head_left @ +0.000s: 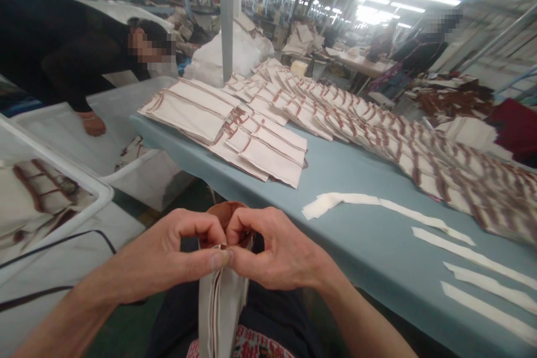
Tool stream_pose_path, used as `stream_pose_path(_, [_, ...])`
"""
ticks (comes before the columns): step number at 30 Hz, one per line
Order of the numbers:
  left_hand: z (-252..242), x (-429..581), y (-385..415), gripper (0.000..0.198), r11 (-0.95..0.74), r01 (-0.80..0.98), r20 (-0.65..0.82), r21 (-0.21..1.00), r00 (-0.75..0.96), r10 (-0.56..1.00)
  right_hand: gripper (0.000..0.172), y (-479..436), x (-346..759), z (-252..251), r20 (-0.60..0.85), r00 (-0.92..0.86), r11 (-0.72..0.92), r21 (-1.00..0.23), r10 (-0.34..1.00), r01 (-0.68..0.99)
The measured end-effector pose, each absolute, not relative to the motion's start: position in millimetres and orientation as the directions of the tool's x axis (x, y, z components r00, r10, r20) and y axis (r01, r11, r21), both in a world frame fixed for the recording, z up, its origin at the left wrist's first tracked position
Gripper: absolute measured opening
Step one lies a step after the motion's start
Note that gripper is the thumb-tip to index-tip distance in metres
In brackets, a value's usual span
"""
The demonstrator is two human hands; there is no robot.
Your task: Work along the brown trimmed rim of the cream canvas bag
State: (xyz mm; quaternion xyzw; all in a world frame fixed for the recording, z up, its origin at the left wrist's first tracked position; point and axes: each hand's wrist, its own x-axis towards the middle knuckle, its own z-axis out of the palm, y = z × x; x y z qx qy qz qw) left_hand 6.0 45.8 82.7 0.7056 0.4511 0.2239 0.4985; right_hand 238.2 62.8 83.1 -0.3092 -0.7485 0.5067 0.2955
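Observation:
My left hand (pixel 180 249) and my right hand (pixel 272 249) meet over my lap, thumbs and fingertips pinching the top edge of a folded cream fabric piece with brown trim (pixel 220 305). The piece hangs down between my forearms. A brown loop of trim (pixel 224 212) curls up just behind my fingers. Both hands are below the near edge of the blue-grey table (pixel 356 235).
Stacks of cream pieces with brown edging (pixel 235 128) and a long overlapping row (pixel 419 151) cover the table. White fabric strips (pixel 461 251) lie at right. White plastic bins (pixel 126 168) stand left, where a person in dark clothes (pixel 62 50) bends over. More people work farther back.

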Motion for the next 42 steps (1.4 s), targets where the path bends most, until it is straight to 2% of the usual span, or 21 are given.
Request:
stream_pose_path(10, [81,3,47,0.024,-0.124,0.443,-0.136,0.888,0.509,0.85,0.017,66,243,79,0.025,-0.649,0.223,-0.948,0.76,0.225])
stream_pose_path(18, [91,5,36,0.022,-0.178,0.568,-0.133,0.804,0.462,0.877,0.013,60,242,82,0.082,-0.647,0.284,-0.935,0.758,0.214])
stream_pose_path(24, [83,-4,52,0.025,-0.042,0.506,-0.29,0.861,0.558,0.777,0.015,60,239,81,0.095,-0.645,0.328,-0.911,0.758,0.251])
stream_pose_path(27, [79,-7,57,0.028,0.016,0.46,-0.32,0.888,0.593,0.739,0.016,64,240,80,0.098,-0.668,0.349,-0.903,0.738,0.252])
stream_pose_path(32, [79,-9,59,0.036,0.051,0.426,-0.326,0.903,0.605,0.727,0.019,77,239,79,0.152,-0.727,0.475,-0.84,0.67,0.263])
stream_pose_path(35, [81,-10,59,0.041,0.046,0.421,-0.298,0.906,0.556,0.776,0.015,83,235,78,0.201,-0.719,0.526,-0.81,0.665,0.26])
stream_pose_path(39, [87,-10,58,0.04,0.048,0.398,-0.261,0.916,0.503,0.824,0.004,81,230,77,0.381,-0.617,0.586,-0.793,0.689,0.165])
stream_pose_path(42, [89,-11,56,0.035,0.063,0.374,-0.252,0.925,0.482,0.839,0.003,71,231,74,0.469,-0.57,0.641,-0.756,0.675,0.137])
